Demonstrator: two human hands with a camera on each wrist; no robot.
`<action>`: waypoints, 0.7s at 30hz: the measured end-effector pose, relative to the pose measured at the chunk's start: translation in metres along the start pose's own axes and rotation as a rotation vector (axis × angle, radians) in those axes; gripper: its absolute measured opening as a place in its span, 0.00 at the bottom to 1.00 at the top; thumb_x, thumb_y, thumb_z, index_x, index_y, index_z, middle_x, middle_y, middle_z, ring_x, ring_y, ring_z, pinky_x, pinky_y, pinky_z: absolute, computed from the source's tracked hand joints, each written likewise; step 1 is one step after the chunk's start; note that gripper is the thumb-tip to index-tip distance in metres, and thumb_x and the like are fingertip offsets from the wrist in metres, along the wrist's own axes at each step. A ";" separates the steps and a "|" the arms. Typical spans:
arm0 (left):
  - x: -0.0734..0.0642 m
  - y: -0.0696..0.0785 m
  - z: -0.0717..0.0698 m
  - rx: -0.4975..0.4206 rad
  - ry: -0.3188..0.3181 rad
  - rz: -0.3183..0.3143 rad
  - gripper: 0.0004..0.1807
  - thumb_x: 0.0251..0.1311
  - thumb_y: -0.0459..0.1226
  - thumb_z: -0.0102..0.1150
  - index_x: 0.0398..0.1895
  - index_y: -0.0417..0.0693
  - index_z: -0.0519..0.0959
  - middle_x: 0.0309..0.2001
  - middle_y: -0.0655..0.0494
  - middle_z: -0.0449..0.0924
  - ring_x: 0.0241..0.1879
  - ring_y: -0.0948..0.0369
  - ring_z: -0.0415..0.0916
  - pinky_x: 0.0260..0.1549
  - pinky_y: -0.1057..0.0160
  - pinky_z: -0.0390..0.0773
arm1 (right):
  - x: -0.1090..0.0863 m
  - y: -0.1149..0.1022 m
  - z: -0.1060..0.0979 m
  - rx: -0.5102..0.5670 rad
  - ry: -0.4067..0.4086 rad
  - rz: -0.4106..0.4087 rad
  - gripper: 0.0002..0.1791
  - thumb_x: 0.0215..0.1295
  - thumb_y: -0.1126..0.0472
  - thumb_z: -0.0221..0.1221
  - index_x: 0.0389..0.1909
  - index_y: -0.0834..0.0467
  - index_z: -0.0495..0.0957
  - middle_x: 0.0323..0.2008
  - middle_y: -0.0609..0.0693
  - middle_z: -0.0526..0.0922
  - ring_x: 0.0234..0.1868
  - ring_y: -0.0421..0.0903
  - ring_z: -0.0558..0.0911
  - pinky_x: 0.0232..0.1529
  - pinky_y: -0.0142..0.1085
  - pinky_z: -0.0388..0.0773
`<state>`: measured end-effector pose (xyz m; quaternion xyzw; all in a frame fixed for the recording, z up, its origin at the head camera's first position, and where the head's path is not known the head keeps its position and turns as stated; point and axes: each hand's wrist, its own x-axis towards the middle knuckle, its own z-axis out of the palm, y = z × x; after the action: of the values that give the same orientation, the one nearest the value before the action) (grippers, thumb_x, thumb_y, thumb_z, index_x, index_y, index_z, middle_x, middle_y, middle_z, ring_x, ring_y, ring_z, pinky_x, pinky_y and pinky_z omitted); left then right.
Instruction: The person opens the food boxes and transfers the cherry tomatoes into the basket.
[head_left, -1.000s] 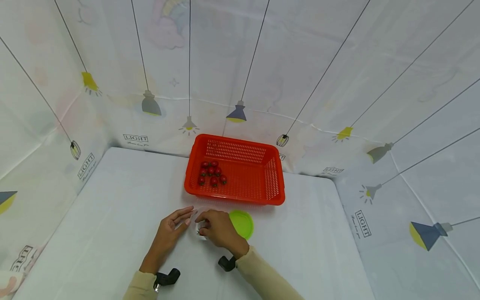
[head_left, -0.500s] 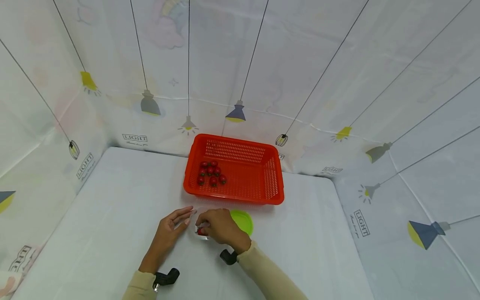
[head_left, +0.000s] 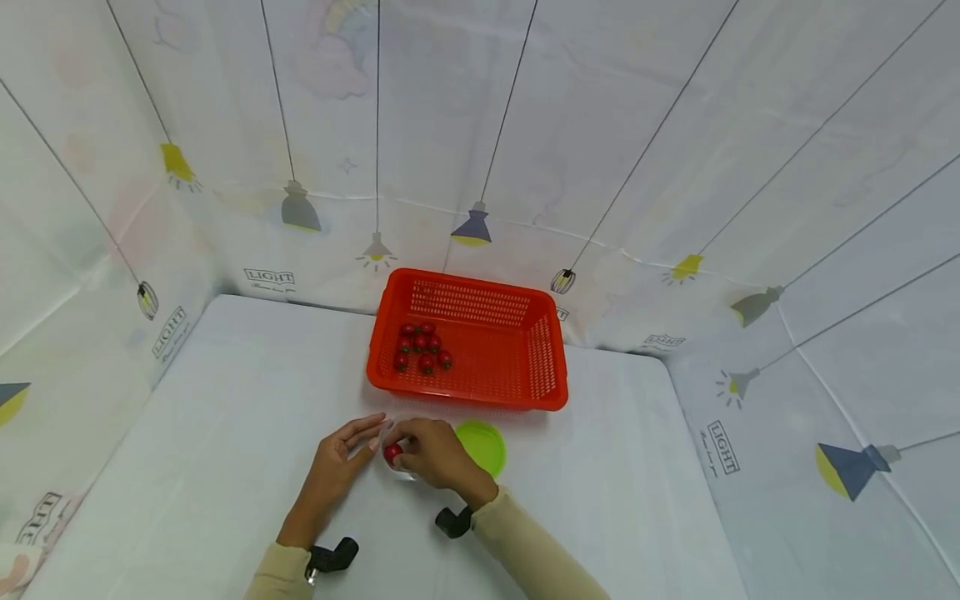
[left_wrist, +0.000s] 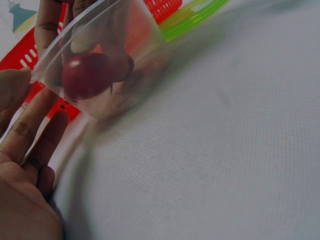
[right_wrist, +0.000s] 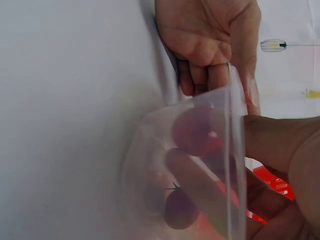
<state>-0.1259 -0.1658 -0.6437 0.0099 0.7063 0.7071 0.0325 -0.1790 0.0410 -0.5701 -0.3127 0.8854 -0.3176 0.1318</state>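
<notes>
A clear plastic tub stands on the white table in front of the basket. My left hand holds its rim on the left, with the thumb at the lip and fingers along the outer wall. My right hand reaches down into the tub, thumb and fingertips pinching a red cherry tomato. Through the cloudy wall in the right wrist view, a second tomato with its green calyx lies lower down in the tub. The right hand covers much of the tub in the head view.
Behind the hands stands a red-orange perforated plastic basket, with several cherry tomatoes in its left part. A round lime-green lid lies just right of the right hand. Patterned wall sheets rise behind the table.
The right hand's fingers have shifted slightly left within the tub, and the cherry tomato at their tips has come into clearer view. The left hand, basket and lid have stayed put.
</notes>
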 end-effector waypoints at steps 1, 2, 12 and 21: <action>0.000 0.000 0.000 0.001 -0.001 0.000 0.26 0.75 0.45 0.64 0.73 0.54 0.75 0.69 0.56 0.82 0.74 0.57 0.73 0.65 0.80 0.68 | -0.001 0.000 0.001 0.013 0.018 -0.002 0.14 0.63 0.63 0.75 0.49 0.48 0.89 0.50 0.40 0.90 0.48 0.43 0.86 0.50 0.30 0.81; 0.000 0.000 0.000 0.001 0.001 -0.001 0.26 0.75 0.45 0.64 0.73 0.55 0.76 0.68 0.56 0.82 0.74 0.57 0.74 0.65 0.80 0.68 | -0.001 0.000 0.001 0.027 0.035 -0.004 0.15 0.63 0.64 0.75 0.49 0.48 0.89 0.50 0.40 0.90 0.47 0.43 0.86 0.50 0.30 0.82; 0.000 0.000 0.002 -0.015 0.005 -0.017 0.26 0.74 0.46 0.65 0.72 0.60 0.76 0.68 0.58 0.82 0.73 0.63 0.74 0.65 0.81 0.66 | -0.007 -0.003 0.002 0.071 0.168 -0.027 0.16 0.64 0.64 0.75 0.52 0.50 0.88 0.49 0.43 0.91 0.45 0.44 0.89 0.49 0.34 0.87; 0.001 0.001 0.000 -0.003 0.012 -0.005 0.24 0.75 0.41 0.64 0.72 0.57 0.76 0.68 0.57 0.82 0.73 0.63 0.73 0.66 0.81 0.65 | -0.013 -0.015 -0.021 0.076 0.224 -0.002 0.17 0.66 0.64 0.73 0.54 0.48 0.86 0.50 0.43 0.90 0.45 0.43 0.89 0.51 0.40 0.88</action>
<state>-0.1266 -0.1657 -0.6430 0.0038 0.7055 0.7080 0.0301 -0.1713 0.0506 -0.5442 -0.2708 0.8817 -0.3839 0.0437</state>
